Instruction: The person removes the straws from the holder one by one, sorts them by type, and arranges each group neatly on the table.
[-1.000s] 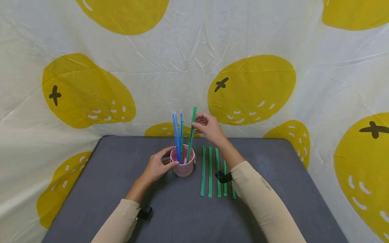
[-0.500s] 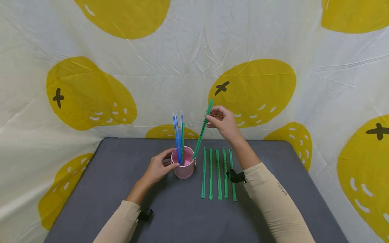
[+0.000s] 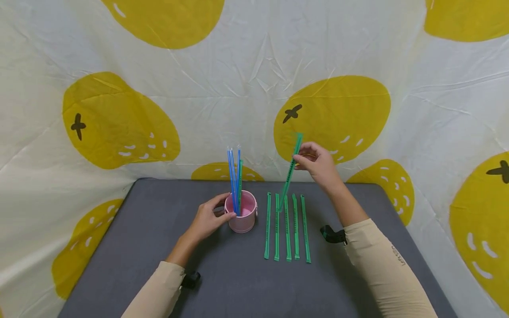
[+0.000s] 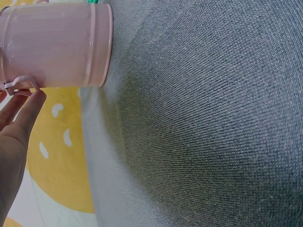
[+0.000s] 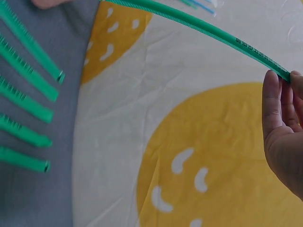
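In the head view, my left hand (image 3: 207, 216) holds the left side of a small pink bucket (image 3: 242, 224), thumb and fingers at its rim. The left wrist view shows fingertips by the handle lug of the bucket (image 4: 52, 45). Several blue straws (image 3: 232, 176) in clear wrappers and one green-wrapped straw (image 3: 240, 181) lean inside it. To the right, my right hand (image 3: 318, 165) pinches another green-wrapped straw (image 3: 289, 174) near its upper end. That straw tilts, its lower end over a row of green-wrapped straws (image 3: 287, 234); it also shows in the right wrist view (image 5: 203, 28).
The row of several straws lies side by side on the dark grey table (image 3: 238, 282), right of the bucket. A white cloth with yellow fruit shapes (image 3: 334, 115) hangs behind the table's far edge.
My right hand has drawn the green-wrapped straw out of the bucket and carried it right, over the row. The left hand stays at the bucket.
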The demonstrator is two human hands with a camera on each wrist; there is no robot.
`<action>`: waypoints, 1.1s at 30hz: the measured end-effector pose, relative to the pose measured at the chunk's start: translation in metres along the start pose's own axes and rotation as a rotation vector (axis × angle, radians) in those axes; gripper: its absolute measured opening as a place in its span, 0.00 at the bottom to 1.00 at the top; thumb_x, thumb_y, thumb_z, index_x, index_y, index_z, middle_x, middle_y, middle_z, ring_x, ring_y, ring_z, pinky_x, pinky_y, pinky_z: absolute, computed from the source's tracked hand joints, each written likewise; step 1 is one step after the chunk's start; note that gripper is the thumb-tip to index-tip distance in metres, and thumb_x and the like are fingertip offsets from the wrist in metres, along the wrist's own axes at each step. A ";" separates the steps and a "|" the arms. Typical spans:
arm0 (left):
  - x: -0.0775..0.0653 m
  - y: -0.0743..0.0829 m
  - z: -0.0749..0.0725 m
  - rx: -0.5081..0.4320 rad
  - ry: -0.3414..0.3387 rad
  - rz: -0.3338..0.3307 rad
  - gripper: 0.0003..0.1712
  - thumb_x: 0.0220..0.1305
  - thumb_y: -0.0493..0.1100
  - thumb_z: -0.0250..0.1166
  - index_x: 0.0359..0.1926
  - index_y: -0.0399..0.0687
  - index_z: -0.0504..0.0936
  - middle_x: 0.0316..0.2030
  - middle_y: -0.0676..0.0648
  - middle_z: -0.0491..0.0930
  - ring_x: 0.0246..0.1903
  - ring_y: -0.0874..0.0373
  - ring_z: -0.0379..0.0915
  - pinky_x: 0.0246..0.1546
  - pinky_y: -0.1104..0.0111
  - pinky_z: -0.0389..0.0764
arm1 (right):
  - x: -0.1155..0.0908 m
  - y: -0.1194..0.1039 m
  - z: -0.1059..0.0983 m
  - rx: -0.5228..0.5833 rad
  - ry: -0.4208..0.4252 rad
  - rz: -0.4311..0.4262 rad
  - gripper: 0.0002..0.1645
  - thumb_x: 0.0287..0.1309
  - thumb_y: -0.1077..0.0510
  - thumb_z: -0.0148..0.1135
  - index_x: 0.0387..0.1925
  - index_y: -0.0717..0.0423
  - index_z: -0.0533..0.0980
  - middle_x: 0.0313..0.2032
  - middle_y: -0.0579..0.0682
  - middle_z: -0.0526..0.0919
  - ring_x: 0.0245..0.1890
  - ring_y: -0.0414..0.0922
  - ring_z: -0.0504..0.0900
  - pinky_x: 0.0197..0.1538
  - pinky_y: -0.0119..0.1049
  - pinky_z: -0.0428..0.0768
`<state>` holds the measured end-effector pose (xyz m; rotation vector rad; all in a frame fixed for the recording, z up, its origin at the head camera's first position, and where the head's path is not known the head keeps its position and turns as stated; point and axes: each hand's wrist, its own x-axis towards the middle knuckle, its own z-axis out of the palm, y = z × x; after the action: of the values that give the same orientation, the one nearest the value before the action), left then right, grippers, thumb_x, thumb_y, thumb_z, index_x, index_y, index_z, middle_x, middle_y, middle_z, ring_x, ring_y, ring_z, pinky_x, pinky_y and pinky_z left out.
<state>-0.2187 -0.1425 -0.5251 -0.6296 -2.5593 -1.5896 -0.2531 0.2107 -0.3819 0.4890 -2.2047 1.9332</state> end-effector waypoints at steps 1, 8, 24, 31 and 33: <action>0.000 0.000 0.000 0.001 -0.001 0.000 0.39 0.59 0.46 0.78 0.70 0.46 0.75 0.61 0.40 0.81 0.61 0.42 0.80 0.55 0.52 0.85 | -0.001 0.002 -0.003 -0.016 0.001 0.007 0.15 0.70 0.60 0.65 0.52 0.65 0.75 0.40 0.49 0.81 0.36 0.37 0.86 0.41 0.34 0.91; 0.000 0.000 -0.001 0.015 0.000 0.003 0.39 0.59 0.48 0.78 0.70 0.47 0.75 0.61 0.41 0.82 0.60 0.44 0.81 0.54 0.56 0.86 | -0.010 0.027 -0.027 -0.130 0.010 0.076 0.21 0.72 0.61 0.62 0.58 0.72 0.72 0.39 0.43 0.80 0.36 0.33 0.85 0.40 0.29 0.89; 0.002 -0.002 -0.002 0.004 -0.005 0.003 0.39 0.59 0.49 0.78 0.69 0.47 0.76 0.61 0.37 0.81 0.60 0.42 0.81 0.55 0.49 0.85 | -0.041 0.084 -0.062 -0.368 -0.050 0.283 0.25 0.74 0.59 0.60 0.64 0.71 0.73 0.51 0.70 0.82 0.34 0.32 0.84 0.41 0.26 0.87; 0.001 -0.002 -0.001 0.008 -0.005 0.000 0.39 0.59 0.49 0.78 0.69 0.47 0.76 0.61 0.40 0.82 0.60 0.44 0.81 0.55 0.48 0.85 | -0.054 0.116 -0.066 -0.432 -0.087 0.362 0.26 0.74 0.59 0.60 0.65 0.71 0.72 0.52 0.69 0.84 0.44 0.58 0.88 0.50 0.46 0.89; 0.001 -0.002 -0.001 0.006 -0.004 0.001 0.39 0.59 0.49 0.79 0.69 0.47 0.76 0.60 0.40 0.82 0.60 0.44 0.81 0.55 0.48 0.85 | -0.057 0.123 -0.067 -0.437 -0.098 0.384 0.26 0.75 0.58 0.60 0.65 0.72 0.72 0.51 0.68 0.84 0.45 0.60 0.88 0.53 0.52 0.88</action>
<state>-0.2206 -0.1440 -0.5257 -0.6341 -2.5649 -1.5807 -0.2494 0.2970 -0.5056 0.0976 -2.8475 1.5136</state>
